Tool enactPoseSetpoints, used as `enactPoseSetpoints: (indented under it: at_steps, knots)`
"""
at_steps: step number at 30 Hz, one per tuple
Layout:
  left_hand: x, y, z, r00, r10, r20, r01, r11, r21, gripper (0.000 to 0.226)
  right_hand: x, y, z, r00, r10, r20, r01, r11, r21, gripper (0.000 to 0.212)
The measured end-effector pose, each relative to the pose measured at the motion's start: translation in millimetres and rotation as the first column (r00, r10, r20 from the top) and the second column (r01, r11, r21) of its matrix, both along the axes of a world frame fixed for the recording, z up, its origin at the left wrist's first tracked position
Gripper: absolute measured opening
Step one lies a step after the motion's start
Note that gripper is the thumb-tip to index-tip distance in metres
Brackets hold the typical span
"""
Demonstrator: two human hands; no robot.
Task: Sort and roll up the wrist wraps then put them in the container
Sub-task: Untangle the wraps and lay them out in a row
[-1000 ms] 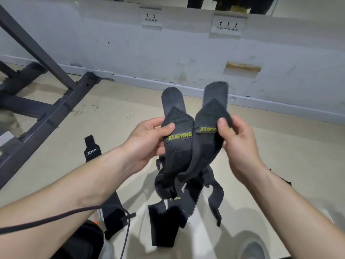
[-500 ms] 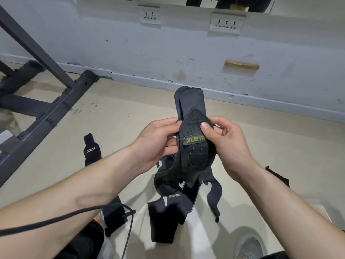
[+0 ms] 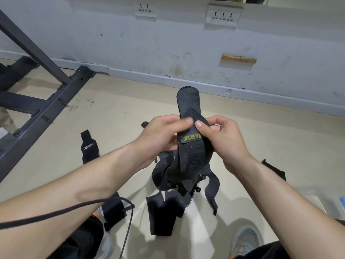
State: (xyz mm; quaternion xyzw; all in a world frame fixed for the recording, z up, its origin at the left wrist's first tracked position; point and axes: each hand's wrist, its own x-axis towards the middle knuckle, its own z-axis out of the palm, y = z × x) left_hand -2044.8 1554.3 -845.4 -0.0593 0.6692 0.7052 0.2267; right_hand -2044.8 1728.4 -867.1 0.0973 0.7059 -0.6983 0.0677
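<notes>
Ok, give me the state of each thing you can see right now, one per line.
Held wrist wraps: stacked together, unrolled, tails hanging.
Left hand: pinching the wraps.
Right hand: thumb pressed on the wraps.
Floor pile: loose, unrolled.
Xtep wrap: flat on floor, apart.

Scuffed grey wall (image 3: 112, 43), wall sockets (image 3: 223, 16), beige floor (image 3: 115, 109), dark metal frame (image 3: 46, 109)

Black XUEYING wrist wraps (image 3: 190, 146) held upright, tails hanging, black Xtep wrap (image 3: 89, 146) flat on floor
</notes>
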Motion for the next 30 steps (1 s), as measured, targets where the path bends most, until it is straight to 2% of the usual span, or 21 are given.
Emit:
enactPoseSetpoints:
  at_steps: [1, 3, 5, 7, 9, 10, 13, 17, 21, 24, 26, 30]
  knots:
    - [1.2, 0.5, -1.3, 1.0, 0.014, -0.028, -0.015, 0.999, -0.028, 0.015, -0.3, 0.2, -3.4, 1.0, -0.015, -0.005, 0.015, 0.996, 0.085, 0.024]
    - [1.2, 0.1, -2.4, 0.999, 0.052, -0.009, -0.052, 0.999, 0.003, 0.02, 0.2, -0.8, -8.1, 0.999, -0.031, -0.042, 0.041, 0.963, 0.265, 0.04]
    - [-2.1, -1.2, 0.8, 0.997, 0.075, 0.03, -0.077, 0.994, 0.078, 0.026, 1.3, -1.8, -7.6, 0.998, 0.047, -0.043, -0.031, 0.948, 0.318, 0.045]
    - [-8.9, -2.3, 8.1, 0.986, 0.141, 0.089, -0.154, 0.974, 0.165, 0.028, 3.0, -3.9, -4.9, 0.977, 0.213, -0.019, -0.209, 0.97, 0.124, 0.041]
    - [-16.3, -4.9, 15.4, 0.953, 0.228, 0.199, -0.282, 0.91, 0.305, 0.029, 7.1, -8.2, -2.5, 0.949, 0.315, 0.022, -0.313, 0.946, -0.083, 0.035]
    - [-19.8, -7.3, 17.8, 0.931, 0.26, 0.256, -0.341, 0.871, 0.353, 0.029, 9.6, -11.7, -2.8, 0.937, 0.349, 0.032, -0.343, 0.932, -0.12, 0.031]
    - [-27.9, -14.3, 17.0, 0.865, 0.364, 0.346, -0.481, 0.799, 0.361, 0.032, 15.5, -22.9, -14.9, 0.929, 0.368, 0.038, -0.362, 0.925, -0.113, 0.028]
    - [-32.4, -12.9, 13.1, 0.839, 0.451, 0.304, -0.538, 0.77, 0.344, 0.036, 19.5, -31.2, -25.6, 0.899, 0.42, 0.125, -0.406, 0.906, -0.121, 0.039]
    - [-34.9, -14.9, 9.9, 0.87, 0.472, 0.143, -0.492, 0.806, 0.33, 0.027, 18.1, -31.3, -20.2, 0.947, 0.31, 0.079, -0.296, 0.943, -0.153, 0.026]
    - [-23.4, -8.7, 10.4, 0.923, 0.316, 0.219, -0.376, 0.862, 0.341, 0.033, 19.4, -30.7, -16.2, 0.969, 0.243, 0.039, -0.229, 0.95, -0.214, 0.022]
    - [-16.4, -3.1, 2.8, 0.94, 0.248, 0.235, -0.308, 0.912, 0.271, 0.031, 21.7, -32.2, -20.4, 0.974, 0.224, 0.036, -0.213, 0.959, -0.187, 0.024]
    - [-21.9, -5.0, -6.7, 0.901, 0.378, 0.214, -0.413, 0.897, 0.154, 0.027, 25.9, -33.9, -26.5, 0.954, 0.289, 0.083, -0.27, 0.945, -0.185, 0.028]
